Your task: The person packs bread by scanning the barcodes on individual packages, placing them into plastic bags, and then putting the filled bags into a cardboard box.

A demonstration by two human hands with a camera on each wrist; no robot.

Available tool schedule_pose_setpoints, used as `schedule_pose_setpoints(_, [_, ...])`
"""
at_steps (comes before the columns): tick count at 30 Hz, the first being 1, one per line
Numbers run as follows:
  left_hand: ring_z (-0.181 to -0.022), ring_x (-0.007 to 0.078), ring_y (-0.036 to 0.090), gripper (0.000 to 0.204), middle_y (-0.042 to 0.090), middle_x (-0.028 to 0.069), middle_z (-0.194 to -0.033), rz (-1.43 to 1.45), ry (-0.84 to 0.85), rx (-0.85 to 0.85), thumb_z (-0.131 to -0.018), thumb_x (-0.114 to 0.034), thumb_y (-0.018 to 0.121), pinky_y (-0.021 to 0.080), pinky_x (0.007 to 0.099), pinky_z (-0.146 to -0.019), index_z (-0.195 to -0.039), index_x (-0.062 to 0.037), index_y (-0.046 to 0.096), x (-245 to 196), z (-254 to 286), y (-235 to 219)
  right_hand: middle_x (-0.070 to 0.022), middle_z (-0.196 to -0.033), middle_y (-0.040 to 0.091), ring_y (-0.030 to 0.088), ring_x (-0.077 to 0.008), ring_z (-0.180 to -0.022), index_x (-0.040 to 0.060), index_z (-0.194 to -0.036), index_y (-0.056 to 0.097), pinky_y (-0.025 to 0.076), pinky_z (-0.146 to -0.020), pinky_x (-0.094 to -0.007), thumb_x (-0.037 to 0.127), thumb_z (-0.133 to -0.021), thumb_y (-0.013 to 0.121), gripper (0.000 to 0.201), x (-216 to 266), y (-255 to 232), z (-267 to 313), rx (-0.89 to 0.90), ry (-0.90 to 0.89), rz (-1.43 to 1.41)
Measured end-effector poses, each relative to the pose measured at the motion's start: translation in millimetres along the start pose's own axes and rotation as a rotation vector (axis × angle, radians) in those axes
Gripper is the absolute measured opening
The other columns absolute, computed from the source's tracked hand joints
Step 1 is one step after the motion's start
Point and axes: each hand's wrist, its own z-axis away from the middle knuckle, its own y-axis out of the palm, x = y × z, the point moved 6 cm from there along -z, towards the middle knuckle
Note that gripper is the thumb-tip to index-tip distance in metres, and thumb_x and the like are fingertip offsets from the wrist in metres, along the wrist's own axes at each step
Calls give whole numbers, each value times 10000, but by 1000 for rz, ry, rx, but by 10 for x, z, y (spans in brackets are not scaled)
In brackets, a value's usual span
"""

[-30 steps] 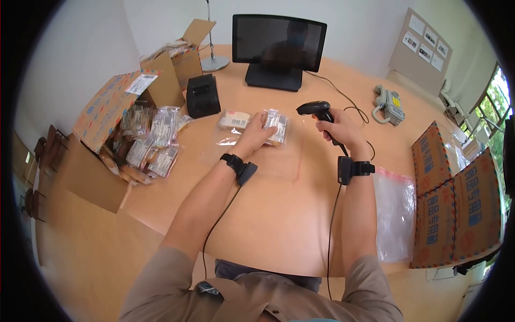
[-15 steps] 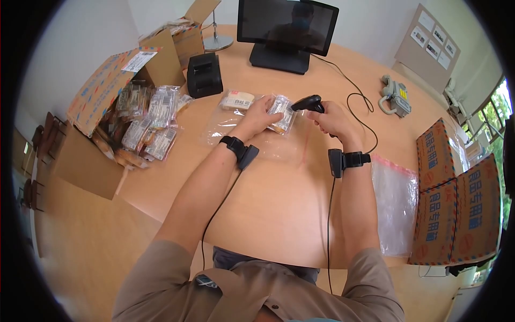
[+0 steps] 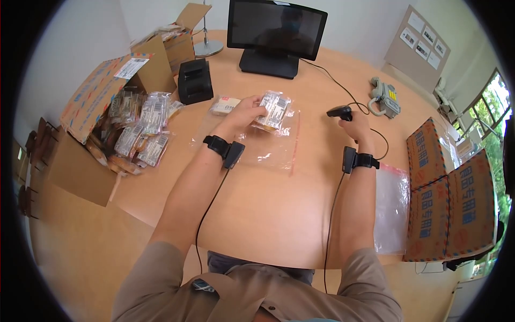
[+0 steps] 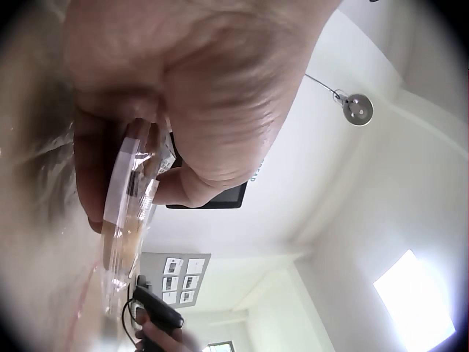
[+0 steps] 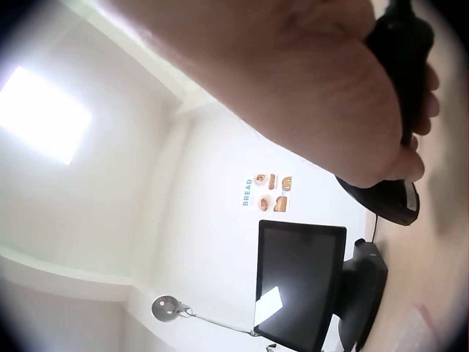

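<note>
partly hidden by the left fingers (image 4: pixel 188 185), a labelled packet (image 3: pixel 276 111) gleams.

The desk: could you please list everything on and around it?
Monitor: one, black, back
Boxy device: one, black, beside monitor
Lamp: one, silver, back left
Telephone: one, grey, back right
Board: one, grey, back right
Scanner: one, black, right hand
Held packet: one, clear, left hand
Other packets: many, clear, left
Open cartons: two, brown, left
More cartons: count unclear, brown, right
Bags: at least two, clear, centre and right
Wrist cameras: two, black, wrists
Sleeves: two, brown, foreground
Hands: two, bare, centre
</note>
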Motion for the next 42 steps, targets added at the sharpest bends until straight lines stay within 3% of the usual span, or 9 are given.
schedule_pose_setpoints(8, [-1190,144,666,305,704,-2,-1084,-255,229,137,-928,-4,724,531,325,-1031,-1226,-65,708,-589,193,213,-237,-996,803,785,-357,-978,-1,-1074,825,601,-850,-459,256,-816,851,365,-219,145,-29,16,119,-21])
schedule_pose_setpoints(10, [-1386,227,599,240,581,98,-1441,-449,385,100,-920,35,761,465,381,-1167,-1110,-111,737,-776,282,304,-236,-990,803,788,-357,-964,2,-1068,826,604,-847,-463,259,-807,862,368,-240,132,-31,-46,108,-29])
schedule_pose_setpoints(14, [-1475,285,521,205,480,129,-1531,-424,526,-1,-912,33,789,423,409,-1232,-1020,-139,763,-787,270,351,-208,-1002,808,791,-313,-934,3,-1133,800,601,-828,-424,313,-813,875,452,88,-225,42,-193,47,171])
schedule_pose_setpoints(17, [-1483,302,510,193,487,129,-1526,-305,482,87,-911,18,801,415,411,-1255,-1023,-136,773,-702,255,437,-231,-1021,797,774,-339,-971,-45,-1157,786,605,-844,-443,420,-922,813,522,782,-504,381,-286,-44,-304])
schedule_pose_setpoints(22, [-1425,314,570,179,475,150,-1542,-284,467,175,-897,15,815,454,428,-1217,-1021,-108,779,-575,237,616,-114,-1051,751,725,-209,-983,-22,-1380,652,624,-853,-392,446,-1006,776,612,1404,312,547,729,-44,-1127])
schedule_pose_setpoints(26, [-1263,318,683,119,506,173,-1531,-166,364,76,-920,-22,804,537,427,-1117,-1028,-64,775,-379,179,516,-53,-1031,752,719,-130,-862,22,-1338,685,618,-784,-303,280,-961,830,480,1280,261,501,685,-181,-1033])
schedule_pose_setpoints(28, [-1064,328,753,289,669,209,-1347,-795,57,-147,-942,-277,832,602,435,-961,-1070,-24,774,-155,115,295,-44,-1012,753,712,-106,-856,36,-1284,706,597,-765,-276,234,-944,830,413,1082,205,383,548,-167,-1027])
schedule_pose_setpoints(32, [-997,402,761,777,781,266,-989,-1232,-57,31,-830,-701,793,596,469,-857,-1055,42,795,-209,403,689,1,-937,736,655,-70,-787,70,-1163,758,516,-682,-237,239,-920,862,313,772,110,248,439,-141,-962])
schedule_pose_setpoints(42, [-967,402,752,359,774,252,-1015,-1153,-6,103,-1009,-321,647,573,494,-863,-1017,12,779,88,226,618,30,-871,703,595,-50,-718,76,-1031,748,456,-634,-236,318,-965,854,272,711,456,213,571,-34,-929])
